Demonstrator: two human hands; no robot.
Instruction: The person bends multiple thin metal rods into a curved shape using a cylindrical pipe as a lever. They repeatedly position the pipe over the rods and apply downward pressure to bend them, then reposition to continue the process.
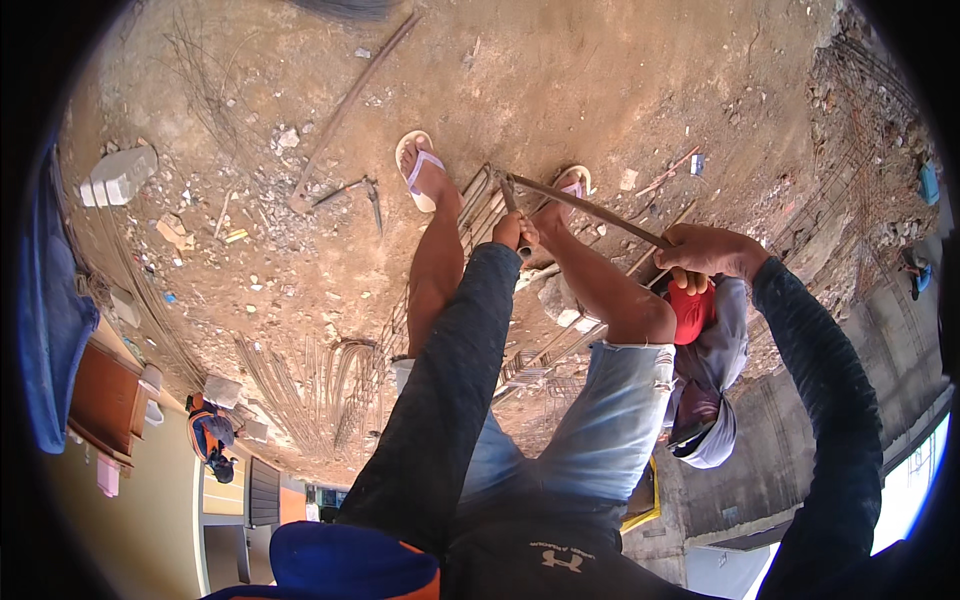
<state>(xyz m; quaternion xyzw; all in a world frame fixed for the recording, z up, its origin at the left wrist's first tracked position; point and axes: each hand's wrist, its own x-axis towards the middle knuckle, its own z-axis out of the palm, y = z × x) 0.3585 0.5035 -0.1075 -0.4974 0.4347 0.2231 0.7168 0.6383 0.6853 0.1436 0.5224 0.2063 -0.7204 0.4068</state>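
Note:
My left hand (514,232) is closed round a short dark metal handle (508,192) between my shins. Out to the right, my right hand (705,252) grips a long flat metal bar (590,209). Its far end meets the top of the short handle at the end of a rebar cage (470,215). Whether the two pieces are joined cannot be made out. The cage runs back between my sandalled feet, partly hidden by my left leg and arm.
A rusty bar (358,100) and a jointed metal tool (345,192) lie on the dirt to the left. Loose rebar (300,385) is bundled lower left. Beside my right knee is a person in a red cap (690,312). Another person (210,438) is far left. Concrete blocks (120,177) stand left.

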